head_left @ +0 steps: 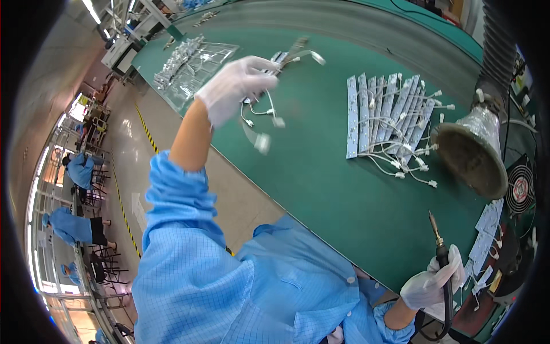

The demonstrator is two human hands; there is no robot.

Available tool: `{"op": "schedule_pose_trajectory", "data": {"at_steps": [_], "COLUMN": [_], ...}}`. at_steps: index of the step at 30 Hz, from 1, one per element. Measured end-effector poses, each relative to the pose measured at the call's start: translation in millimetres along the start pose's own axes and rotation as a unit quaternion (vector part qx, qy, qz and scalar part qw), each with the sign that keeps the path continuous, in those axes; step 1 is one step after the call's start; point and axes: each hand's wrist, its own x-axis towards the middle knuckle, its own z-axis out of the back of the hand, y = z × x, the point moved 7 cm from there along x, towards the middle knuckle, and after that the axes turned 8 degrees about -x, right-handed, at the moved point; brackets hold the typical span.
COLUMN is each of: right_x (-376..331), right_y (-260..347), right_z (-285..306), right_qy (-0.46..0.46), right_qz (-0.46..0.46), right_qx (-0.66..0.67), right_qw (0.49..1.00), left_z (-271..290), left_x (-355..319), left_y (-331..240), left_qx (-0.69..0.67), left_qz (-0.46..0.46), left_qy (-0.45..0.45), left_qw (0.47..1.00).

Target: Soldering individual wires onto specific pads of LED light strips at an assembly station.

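Note:
My left hand [243,86], in a white glove, reaches over the far left part of the green bench. Its fingers are curled round a few light strips [280,59], partly hidden behind the hand. White leads with plugs [262,142] dangle below, blurred by motion. Near the front edge at the right, my gloved right hand [433,280] grips a soldering iron [441,249] by its dark handle, the metal tip pointing up and away from me. A fanned row of white strip boards [387,112] with wires and connectors lies on the bench between my hands.
A metal-wrapped extraction hood [472,152] hangs over the right side, beside a small fan [521,188]. More strip boards [486,232] lie at the right edge. Clear plastic bags [195,60] with parts lie far left. Several people in blue [71,223] sit beyond the aisle.

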Motion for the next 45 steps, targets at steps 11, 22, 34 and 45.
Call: {"op": "schedule_pose_trajectory", "data": {"at_steps": [11,22,34,45], "right_x": [3.6,2.0,-3.9,17.9], "right_y": [-4.4,-6.0,-16.7,-8.0], "right_z": [-11.4,-11.3,-15.3,5.8], "right_qy": [0.061,0.046,0.027,-0.068], "right_qz": [0.005,-0.074,-0.086,-0.101], "right_qx": [0.047,0.105,0.147,-0.053], "right_qw": [0.997,0.991,0.985,0.991], "left_z": [62.5,-143.3,-150.2,-153.6], "left_x": [92.1,14.0,14.8,-40.2], "left_y": [147.0,8.2,25.3,-22.2], "left_qx": [-0.022,0.314,-0.267,-0.576], "left_qz": [0.161,-0.129,0.061,-0.071], "left_qy": [-0.157,-0.008,0.012,0.380], "left_qw": [0.974,0.941,0.962,0.720]}}
